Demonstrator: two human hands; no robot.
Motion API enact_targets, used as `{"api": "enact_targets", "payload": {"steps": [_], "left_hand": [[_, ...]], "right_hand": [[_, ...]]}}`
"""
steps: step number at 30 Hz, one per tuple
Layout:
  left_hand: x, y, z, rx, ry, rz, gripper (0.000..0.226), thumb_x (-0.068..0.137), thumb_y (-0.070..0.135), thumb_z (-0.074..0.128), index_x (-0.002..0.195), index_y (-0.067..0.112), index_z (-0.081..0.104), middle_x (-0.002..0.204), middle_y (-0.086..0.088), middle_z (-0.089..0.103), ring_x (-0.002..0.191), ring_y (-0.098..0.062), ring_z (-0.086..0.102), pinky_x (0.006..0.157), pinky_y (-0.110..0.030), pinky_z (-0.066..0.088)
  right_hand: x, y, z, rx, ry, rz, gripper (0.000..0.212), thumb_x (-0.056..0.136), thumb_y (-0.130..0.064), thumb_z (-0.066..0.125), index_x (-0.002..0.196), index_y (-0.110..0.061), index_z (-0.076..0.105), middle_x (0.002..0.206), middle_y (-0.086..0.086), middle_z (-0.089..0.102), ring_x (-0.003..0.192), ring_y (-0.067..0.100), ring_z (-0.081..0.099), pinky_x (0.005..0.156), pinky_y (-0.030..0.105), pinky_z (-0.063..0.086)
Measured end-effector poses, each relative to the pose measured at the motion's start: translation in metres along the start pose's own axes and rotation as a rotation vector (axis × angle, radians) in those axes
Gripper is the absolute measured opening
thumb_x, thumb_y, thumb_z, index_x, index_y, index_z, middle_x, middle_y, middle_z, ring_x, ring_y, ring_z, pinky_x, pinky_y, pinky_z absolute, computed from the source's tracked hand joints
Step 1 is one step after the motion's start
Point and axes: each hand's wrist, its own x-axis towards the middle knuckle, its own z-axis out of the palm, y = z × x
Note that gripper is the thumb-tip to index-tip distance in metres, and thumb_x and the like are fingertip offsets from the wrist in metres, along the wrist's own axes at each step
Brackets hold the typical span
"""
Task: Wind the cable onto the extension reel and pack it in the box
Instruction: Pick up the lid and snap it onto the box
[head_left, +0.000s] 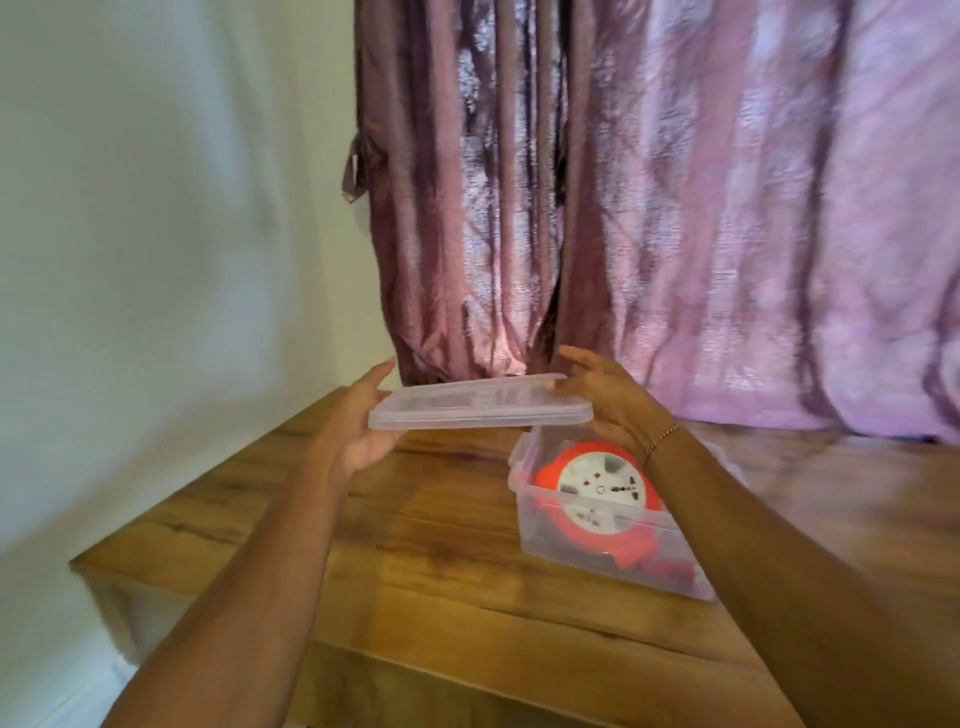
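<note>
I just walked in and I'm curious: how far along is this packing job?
Nearly finished. The red extension reel already lies inside the clear box on the wooden table. Both hands, left hand and right hand, hold the clear lid above and left of the box. Left: set the lid on and close it.

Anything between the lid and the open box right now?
Nothing: in the head view the lid, held at both ends, hovers left of and above the box; between them shows only bare wooden table.

Single head view, looking forward-down, close over table (426, 561).
</note>
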Motion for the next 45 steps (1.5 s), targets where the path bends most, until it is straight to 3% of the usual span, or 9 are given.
{"api": "enact_targets", "payload": {"steps": [3, 6, 10, 13, 19, 29, 37, 41, 45], "left_hand": [[0.010, -0.015, 0.033, 0.105, -0.115, -0.008, 0.026, 0.104, 0.021, 0.055, 0.111, -0.001, 0.067, 0.086, -0.016, 0.077, 0.073, -0.024, 0.076, 0.065, -0.031, 0.064], [0.023, -0.037, 0.066, 0.320, -0.176, 0.064, 0.030, 0.097, -0.002, 0.051, 0.123, 0.004, 0.066, 0.096, -0.017, 0.074, 0.079, -0.029, 0.072, 0.074, -0.039, 0.060], [0.036, -0.062, 0.095, 0.410, -0.228, 0.057, 0.036, 0.098, 0.002, 0.054, 0.128, 0.019, 0.067, 0.108, -0.015, 0.075, 0.088, -0.030, 0.072, 0.071, -0.041, 0.060], [0.040, -0.080, 0.101, 0.425, -0.211, 0.027, 0.027, 0.098, 0.007, 0.060, 0.112, 0.026, 0.074, 0.099, -0.008, 0.081, 0.079, -0.024, 0.078, 0.059, -0.035, 0.061], [0.037, -0.101, 0.095, 0.478, -0.208, 0.004, 0.017, 0.080, 0.026, 0.071, 0.089, 0.025, 0.086, 0.093, -0.008, 0.082, 0.073, -0.020, 0.079, 0.057, -0.031, 0.060], [0.043, -0.118, 0.082, 0.414, -0.263, -0.014, 0.028, 0.091, 0.010, 0.066, 0.117, 0.015, 0.076, 0.102, -0.016, 0.080, 0.080, -0.028, 0.079, 0.062, -0.038, 0.063], [0.045, -0.126, 0.087, 0.315, -0.227, -0.048, 0.041, 0.096, -0.007, 0.058, 0.136, 0.001, 0.061, 0.127, -0.029, 0.067, 0.101, -0.040, 0.069, 0.077, -0.048, 0.062], [0.045, -0.134, 0.097, 0.285, -0.149, -0.045, 0.034, 0.097, -0.005, 0.059, 0.128, 0.007, 0.067, 0.113, -0.021, 0.075, 0.088, -0.033, 0.075, 0.063, -0.041, 0.065], [0.046, -0.137, 0.098, 0.289, -0.122, -0.043, 0.032, 0.099, -0.002, 0.060, 0.126, 0.013, 0.067, 0.112, -0.019, 0.075, 0.090, -0.033, 0.075, 0.063, -0.042, 0.064]], "right_hand": [[-0.017, -0.008, -0.037, 0.120, 0.025, 0.121, 0.031, 0.084, -0.004, 0.069, 0.113, -0.006, 0.056, 0.106, 0.018, 0.061, 0.097, 0.033, 0.063, 0.082, 0.048, 0.054], [-0.034, -0.011, -0.071, 0.061, 0.223, 0.143, 0.038, 0.087, -0.027, 0.070, 0.113, -0.001, 0.063, 0.111, 0.017, 0.066, 0.100, 0.034, 0.064, 0.092, 0.049, 0.052], [-0.050, -0.002, -0.103, -0.348, 0.453, -0.041, 0.027, 0.093, -0.022, 0.060, 0.114, -0.005, 0.064, 0.109, 0.013, 0.070, 0.086, 0.024, 0.070, 0.068, 0.035, 0.059], [-0.058, 0.004, -0.116, -0.518, 0.457, -0.020, 0.042, 0.098, -0.025, 0.046, 0.134, -0.005, 0.049, 0.132, 0.015, 0.058, 0.113, 0.032, 0.059, 0.095, 0.047, 0.052], [-0.068, 0.022, -0.125, -0.665, 0.464, 0.002, 0.030, 0.097, -0.021, 0.039, 0.108, -0.001, 0.057, 0.109, 0.018, 0.064, 0.098, 0.033, 0.062, 0.089, 0.048, 0.053], [-0.069, 0.046, -0.138, -0.679, 0.452, 0.040, 0.030, 0.096, -0.022, 0.040, 0.110, -0.009, 0.064, 0.108, 0.011, 0.068, 0.095, 0.027, 0.064, 0.082, 0.036, 0.053], [-0.057, 0.036, -0.145, -0.752, 0.396, 0.061, 0.033, 0.096, -0.021, 0.040, 0.116, -0.007, 0.061, 0.114, 0.013, 0.065, 0.101, 0.029, 0.062, 0.092, 0.047, 0.052], [-0.050, 0.031, -0.154, -0.862, 0.362, 0.042, 0.037, 0.098, -0.026, 0.038, 0.126, -0.009, 0.055, 0.125, 0.014, 0.061, 0.110, 0.031, 0.058, 0.096, 0.047, 0.048], [-0.050, 0.027, -0.152, -0.808, 0.349, 0.174, 0.032, 0.099, -0.038, 0.033, 0.127, -0.027, 0.043, 0.108, 0.009, 0.059, 0.085, 0.034, 0.065, 0.052, 0.049, 0.057]]}}
